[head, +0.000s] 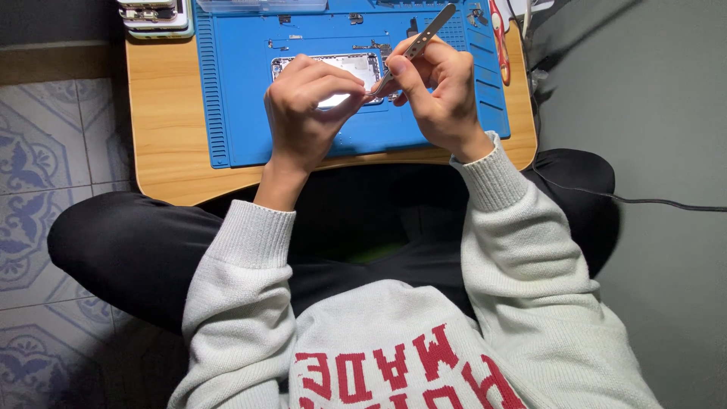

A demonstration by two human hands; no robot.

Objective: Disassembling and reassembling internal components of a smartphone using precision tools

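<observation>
Head view, the only one supplied. The person sits cross-legged on the floor at a low wooden bench point(163, 136) carrying a blue work mat point(242, 98). An opened phone housing point(356, 64) lies flat near the middle of the mat, largely hidden behind both hands.

The right hand point(439, 95) is closed in a pinch grip on metal tweezers point(416, 42); the shaft slants up and away, and the tips point down toward the housing, close to the left fingertips. What the tips hold, if anything, is too small to tell. The left hand point(307, 110) is curled, fingers drawn together above the housing; whether it grips a small part or only steadies the work cannot be told.

Loose small parts point(371, 45) lie on the mat beyond the housing. A red-handled tool point(500, 38) rests at the mat's right edge. Stacked phones point(155, 17) sit at the bench's far left corner. A dark cable point(644, 201) trails off to the right.

Judgement: fine tweezer work over the housing appears to be in hand. To do it well, pressure should be light, the wrists braced, and the left hand should keep the housing from shifting.
</observation>
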